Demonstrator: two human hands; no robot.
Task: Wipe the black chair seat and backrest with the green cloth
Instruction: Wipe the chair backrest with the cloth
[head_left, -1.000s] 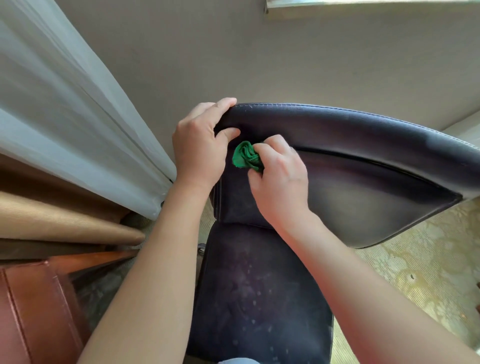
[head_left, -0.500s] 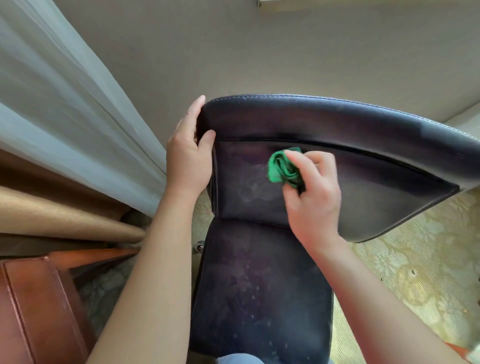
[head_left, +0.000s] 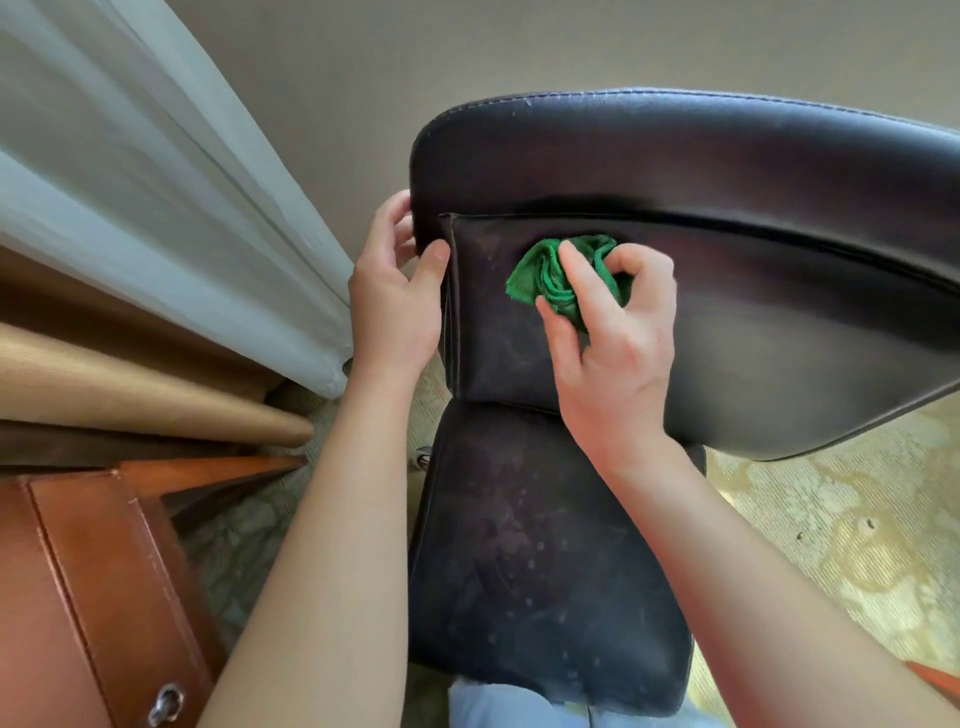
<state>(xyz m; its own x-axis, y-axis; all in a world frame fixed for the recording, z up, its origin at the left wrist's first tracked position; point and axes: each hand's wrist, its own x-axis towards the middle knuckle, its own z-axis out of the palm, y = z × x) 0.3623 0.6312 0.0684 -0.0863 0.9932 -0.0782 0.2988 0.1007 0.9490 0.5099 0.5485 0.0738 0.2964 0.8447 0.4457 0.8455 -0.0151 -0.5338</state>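
Observation:
The black leather chair fills the middle of the head view. Its backrest (head_left: 753, 218) curves across the top right, and its dusty, speckled seat (head_left: 540, 561) lies below. My right hand (head_left: 613, 338) presses a bunched green cloth (head_left: 545, 275) against the inner face of the backrest, near its left side under the top roll. My left hand (head_left: 397, 296) grips the left edge of the backrest, thumb on the front and fingers wrapped behind.
A pale curtain (head_left: 156, 208) hangs at the left, with a tan drape (head_left: 130, 395) under it. A brown wooden cabinet (head_left: 88, 587) with a metal pull stands at the lower left. Patterned yellow carpet (head_left: 831, 545) lies to the right, and a beige wall rises behind the chair.
My right hand slid the cloth from the backrest's top left corner rightward and down onto its inner face. My left hand shifted from the top corner down to the left edge.

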